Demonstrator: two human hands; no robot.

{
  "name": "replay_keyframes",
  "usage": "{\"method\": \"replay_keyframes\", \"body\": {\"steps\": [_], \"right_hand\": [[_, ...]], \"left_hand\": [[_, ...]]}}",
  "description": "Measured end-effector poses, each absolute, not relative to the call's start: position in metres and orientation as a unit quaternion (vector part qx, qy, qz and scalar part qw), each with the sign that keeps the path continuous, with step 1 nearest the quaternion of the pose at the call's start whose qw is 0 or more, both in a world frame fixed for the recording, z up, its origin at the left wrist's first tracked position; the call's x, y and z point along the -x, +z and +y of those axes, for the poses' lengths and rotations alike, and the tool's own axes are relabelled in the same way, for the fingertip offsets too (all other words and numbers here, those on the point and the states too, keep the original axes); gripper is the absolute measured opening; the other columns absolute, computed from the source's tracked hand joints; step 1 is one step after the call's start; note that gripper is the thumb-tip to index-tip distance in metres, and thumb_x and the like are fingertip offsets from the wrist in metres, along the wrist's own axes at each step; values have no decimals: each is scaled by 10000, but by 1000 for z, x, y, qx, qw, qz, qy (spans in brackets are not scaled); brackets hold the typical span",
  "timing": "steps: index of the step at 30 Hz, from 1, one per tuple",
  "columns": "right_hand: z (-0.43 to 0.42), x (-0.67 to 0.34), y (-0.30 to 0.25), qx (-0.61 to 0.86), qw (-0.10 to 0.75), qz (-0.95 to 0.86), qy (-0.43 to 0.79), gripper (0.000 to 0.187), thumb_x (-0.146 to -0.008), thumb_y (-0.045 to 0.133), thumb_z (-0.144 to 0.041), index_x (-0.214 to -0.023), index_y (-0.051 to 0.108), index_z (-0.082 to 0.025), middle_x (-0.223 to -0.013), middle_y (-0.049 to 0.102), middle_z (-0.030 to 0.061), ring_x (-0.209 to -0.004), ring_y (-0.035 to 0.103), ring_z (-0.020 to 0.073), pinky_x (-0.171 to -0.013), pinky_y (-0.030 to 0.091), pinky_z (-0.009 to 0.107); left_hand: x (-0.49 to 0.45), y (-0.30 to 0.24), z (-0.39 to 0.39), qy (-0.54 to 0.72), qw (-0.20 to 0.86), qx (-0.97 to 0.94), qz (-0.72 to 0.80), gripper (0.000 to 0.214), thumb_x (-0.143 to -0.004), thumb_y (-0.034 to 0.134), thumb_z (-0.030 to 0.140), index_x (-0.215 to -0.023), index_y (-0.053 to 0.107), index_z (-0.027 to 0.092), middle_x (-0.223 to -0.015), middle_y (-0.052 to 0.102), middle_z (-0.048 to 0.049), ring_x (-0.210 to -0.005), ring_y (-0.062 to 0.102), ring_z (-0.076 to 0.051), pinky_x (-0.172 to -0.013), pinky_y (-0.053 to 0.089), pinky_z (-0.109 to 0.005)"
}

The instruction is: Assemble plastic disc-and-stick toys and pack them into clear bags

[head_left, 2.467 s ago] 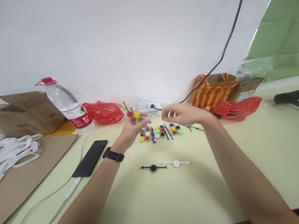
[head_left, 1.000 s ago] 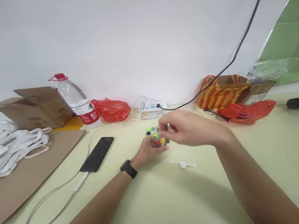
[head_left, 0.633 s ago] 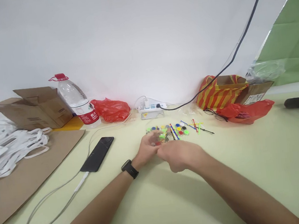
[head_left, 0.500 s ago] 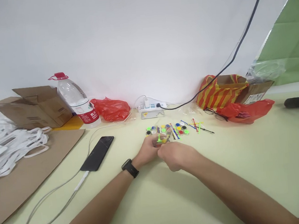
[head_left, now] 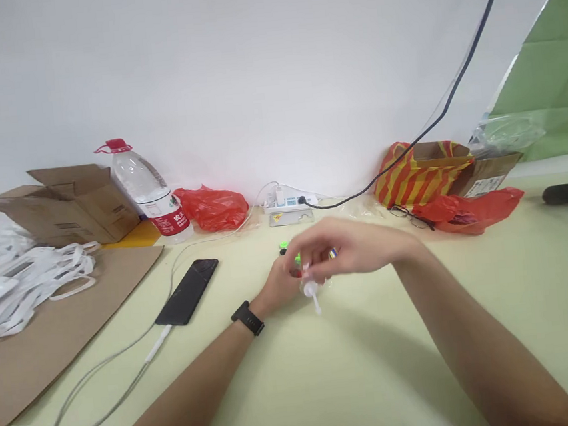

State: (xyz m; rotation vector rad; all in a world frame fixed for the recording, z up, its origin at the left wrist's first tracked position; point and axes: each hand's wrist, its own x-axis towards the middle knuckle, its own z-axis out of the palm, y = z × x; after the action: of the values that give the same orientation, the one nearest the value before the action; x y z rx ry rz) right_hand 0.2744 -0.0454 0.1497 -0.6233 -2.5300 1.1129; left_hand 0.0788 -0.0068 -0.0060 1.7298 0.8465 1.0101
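Observation:
My right hand point(head_left: 350, 245) is raised with its wrist bent. Between its thumb and fingers it pinches a small white plastic piece point(head_left: 311, 289), round with a thin stem pointing down. My left hand point(head_left: 277, 286) lies close behind and to the left, curled around something clear with bits of green and red, largely covered by the right hand. Just beyond the hands, a few small colourful round pieces point(head_left: 282, 246) peek out on the table; the right hand hides the others. A black watch point(head_left: 247, 318) is on my left wrist.
Left of my arms lies a black phone point(head_left: 187, 292) on a cable. A large water bottle point(head_left: 155, 202), red plastic bag point(head_left: 216, 208) and power strip point(head_left: 288, 204) stand along the wall. At right are a striped bag point(head_left: 416, 180), glasses point(head_left: 409, 216) and another red bag point(head_left: 469, 214).
My right hand has lifted and turned from a closed hold against the left hand, and the white piece now shows in its fingers. It now covers the small pieces behind. The left hand has barely moved.

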Motion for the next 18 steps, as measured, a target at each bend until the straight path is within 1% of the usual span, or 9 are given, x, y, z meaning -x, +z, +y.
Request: {"method": "replay_keyframes", "body": {"steps": [2,4,6,7,9,11,14,16,18], "right_hand": [[-47,-288,161,243,307,-845,366,169,-951,658,-288,-1076,698,-181,-877,735,32,-717,686,145,-616,531,242],[-47,-296,167,278,435,-800,305,194,-945,691,-342,-1057,687,-183,-897,716,36,-639,635,123,-565,502,248],[-46,-300,167,308,495,-775,244,227,-934,714,-364,-1086,679,-199,-941,707,37,-595,587,107,-539,470,256],[-44,-301,165,321,498,-775,221,232,-937,711,-368,-1100,678,-207,-949,703,35,-587,572,105,-533,453,260],[-41,-299,160,343,466,-794,184,188,-956,677,-356,-1082,688,-217,-904,693,21,-586,554,109,-531,412,264],[-37,-295,155,368,403,-822,161,138,-980,619,-320,-1038,697,-222,-801,667,-5,-562,528,109,-539,373,264],[-34,-288,148,394,319,-852,131,146,-982,554,-247,-981,698,-225,-721,638,-28,-539,501,102,-578,347,261],[-33,-284,145,398,300,-860,110,165,-974,533,-222,-950,696,-223,-724,641,-23,-575,515,110,-613,345,261],[-33,-282,145,398,304,-860,97,179,-978,521,-236,-935,694,-220,-709,632,-17,-602,518,122,-630,341,264]], "left_hand": [[-80,-8,-8,395,456,-712,359,374,-679,908,362,-933,750,138,-772,703,-28,-695,625,-167,-643,514,-274],[-80,-10,-8,387,446,-705,393,483,-652,931,400,-1023,748,152,-752,682,-7,-660,604,-152,-624,495,-264],[-79,-12,-7,380,444,-699,413,541,-634,940,434,-1061,746,164,-735,669,5,-637,591,-145,-596,469,-254],[-79,-13,-7,377,445,-698,415,550,-631,941,445,-1063,745,166,-728,662,9,-627,584,-141,-584,457,-249],[-78,-14,-7,376,451,-696,412,557,-634,939,452,-1071,741,169,-721,649,14,-611,570,-131,-569,438,-241],[-78,-14,-7,382,457,-692,408,555,-640,940,443,-1073,732,164,-729,646,11,-617,569,-128,-581,442,-240],[-79,-13,-8,390,469,-686,397,536,-652,940,415,-1065,718,156,-785,677,-11,-673,611,-144,-650,489,-259],[-80,-12,-9,393,473,-685,391,518,-656,939,401,-1051,712,156,-831,698,-27,-712,638,-159,-688,512,-273],[-81,-12,-9,395,469,-685,393,513,-660,938,396,-1054,712,159,-866,713,-36,-733,652,-166,-705,523,-279]]}}
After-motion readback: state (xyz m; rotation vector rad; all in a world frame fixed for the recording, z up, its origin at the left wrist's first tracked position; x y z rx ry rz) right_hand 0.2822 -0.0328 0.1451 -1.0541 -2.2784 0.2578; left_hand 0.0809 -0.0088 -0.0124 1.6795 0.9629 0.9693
